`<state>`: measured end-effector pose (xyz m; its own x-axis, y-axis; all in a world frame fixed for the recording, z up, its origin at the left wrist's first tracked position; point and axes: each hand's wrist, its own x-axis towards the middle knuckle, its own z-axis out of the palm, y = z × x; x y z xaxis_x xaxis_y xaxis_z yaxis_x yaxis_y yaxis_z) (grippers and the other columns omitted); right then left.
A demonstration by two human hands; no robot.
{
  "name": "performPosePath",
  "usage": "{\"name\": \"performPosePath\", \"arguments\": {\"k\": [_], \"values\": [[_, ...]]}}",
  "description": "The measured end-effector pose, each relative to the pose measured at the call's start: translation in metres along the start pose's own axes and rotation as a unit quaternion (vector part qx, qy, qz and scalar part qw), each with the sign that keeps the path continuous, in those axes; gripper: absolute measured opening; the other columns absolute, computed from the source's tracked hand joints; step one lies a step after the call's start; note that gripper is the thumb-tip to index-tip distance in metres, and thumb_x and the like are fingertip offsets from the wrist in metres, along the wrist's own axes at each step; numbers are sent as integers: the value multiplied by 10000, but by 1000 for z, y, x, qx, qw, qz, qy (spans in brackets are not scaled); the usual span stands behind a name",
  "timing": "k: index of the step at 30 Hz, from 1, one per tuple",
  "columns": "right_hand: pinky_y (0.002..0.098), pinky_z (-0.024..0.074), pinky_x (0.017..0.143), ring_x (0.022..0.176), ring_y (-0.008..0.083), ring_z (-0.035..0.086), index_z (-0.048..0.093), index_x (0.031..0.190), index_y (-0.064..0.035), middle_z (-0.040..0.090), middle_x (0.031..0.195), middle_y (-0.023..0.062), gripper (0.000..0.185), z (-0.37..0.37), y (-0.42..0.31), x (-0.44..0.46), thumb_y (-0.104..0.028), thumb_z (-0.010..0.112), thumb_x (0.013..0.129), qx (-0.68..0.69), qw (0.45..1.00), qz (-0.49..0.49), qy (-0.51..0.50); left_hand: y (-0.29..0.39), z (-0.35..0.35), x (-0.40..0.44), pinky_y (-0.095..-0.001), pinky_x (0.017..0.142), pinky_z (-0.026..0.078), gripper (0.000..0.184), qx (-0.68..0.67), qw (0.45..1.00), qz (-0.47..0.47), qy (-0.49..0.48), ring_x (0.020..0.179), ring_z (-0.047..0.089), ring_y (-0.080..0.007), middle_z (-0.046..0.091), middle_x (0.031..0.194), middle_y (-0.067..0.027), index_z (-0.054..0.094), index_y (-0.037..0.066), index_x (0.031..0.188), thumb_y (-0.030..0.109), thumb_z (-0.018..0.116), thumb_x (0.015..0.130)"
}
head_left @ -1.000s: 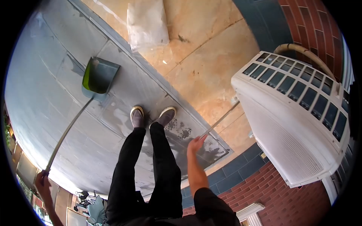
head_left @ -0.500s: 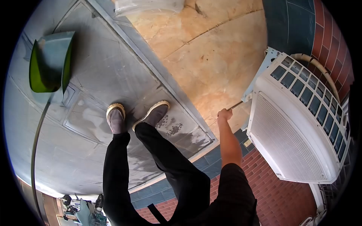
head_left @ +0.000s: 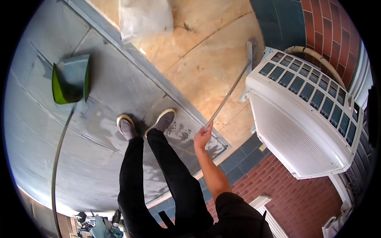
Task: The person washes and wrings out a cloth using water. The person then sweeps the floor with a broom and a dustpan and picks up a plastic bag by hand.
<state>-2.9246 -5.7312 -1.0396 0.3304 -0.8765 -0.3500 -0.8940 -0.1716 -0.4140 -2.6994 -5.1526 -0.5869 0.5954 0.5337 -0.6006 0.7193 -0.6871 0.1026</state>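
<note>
My right hand [head_left: 203, 137] is closed round the pole of a long-handled broom [head_left: 229, 94]. The pole slants up and right across the orange-tan floor. Its narrow grey head lies on that floor, close beside the white air-conditioner unit [head_left: 293, 131]. On the grey floor at the left stands a green dustpan [head_left: 71, 79] with a long thin handle [head_left: 58, 158] that runs out at the bottom left. My left hand is out of view, so whether it holds that handle cannot be seen.
A whitish plastic sack [head_left: 145, 18] lies on the tan floor at the top. A raised grey strip [head_left: 158, 87] divides the two floors. Red brick wall [head_left: 274, 198] is below right, and a pale pipe [head_left: 317, 55] curves behind the air conditioner. Assorted items [head_left: 101, 226] stand bottom left.
My right hand has moved left, and the broom's pole and head now show beside the air conditioner. The dustpan appears further right and lower, and more of the sack shows as the view shifts.
</note>
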Motion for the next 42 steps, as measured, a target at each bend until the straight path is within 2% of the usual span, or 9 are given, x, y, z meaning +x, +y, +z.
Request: {"name": "performPosePath", "arguments": {"k": [6,11,12,16,21,28,32,35,42], "values": [[353,384,1014,1257,335,471,277,1409,92,456,1347,299,557,59,-116,115,41,423,873,186,979,-47,73,-39,-15,2,-181,388,192,286,38,999,-1,22,451,337,-4,586,670,-8,652,-4,1131,158,630,896],[326,373,464,591,220,481,267,1437,-26,566,1085,220,559,62,-242,81,-16,399,894,207,976,68,5,-16,-2,-11,-202,385,222,309,12,994,111,-12,447,363,-27,586,662,0,644,17,1174,167,631,903],[313,346,314,414,182,454,278,1443,-71,576,1034,194,551,50,-251,54,-34,388,904,213,976,49,7,-81,-1,19,-203,471,375,224,-64,985,153,-49,576,472,-61,641,939,-83,597,-65,1087,16,515,894],[347,399,993,1219,368,497,329,1397,56,492,1323,270,538,-9,-215,-20,-26,487,889,198,973,-116,-23,-25,12,1,-221,501,393,213,-86,988,121,-34,589,492,-74,593,844,-78,582,-81,1077,22,533,899],[396,397,1005,1205,434,481,291,1391,103,478,1304,322,557,1,-250,-32,-74,507,909,91,980,-153,95,-10,9,-3,-232,479,348,165,-54,995,81,-24,549,476,-66,550,670,-32,616,-69,995,20,558,869],[455,529,768,1029,437,590,441,1209,93,595,1074,319,371,-36,-350,103,-130,466,913,236,950,202,-23,36,14,-22,-244,478,378,187,-27,997,75,-14,533,511,-88,598,686,-67,624,-96,984,19,586,842],[448,527,753,912,450,626,418,1272,39,618,965,319,429,-4,-273,81,-82,483,866,30,999,-18,-17,28,17,-20,-277,479,391,208,-53,990,129,14,496,535,-109,599,616,-73,640,-83,994,48,605,835],[390,429,337,477,320,610,381,1329,-2,624,824,256,453,-78,-292,-7,-58,451,885,25,992,16,-123,42,9,-15,-297,496,422,205,-31,990,140,9,513,585,-141,618,619,-95,654,-66,974,80,612,837],[355,396,330,413,242,543,519,1185,-29,557,630,132,282,-136,-245,12,-105,482,916,129,991,-38,-23,68,-1,0,-326,531,481,186,-16,988,154,2,514,631,-189,646,610,-126,683,-51,907,101,629,813]]}}
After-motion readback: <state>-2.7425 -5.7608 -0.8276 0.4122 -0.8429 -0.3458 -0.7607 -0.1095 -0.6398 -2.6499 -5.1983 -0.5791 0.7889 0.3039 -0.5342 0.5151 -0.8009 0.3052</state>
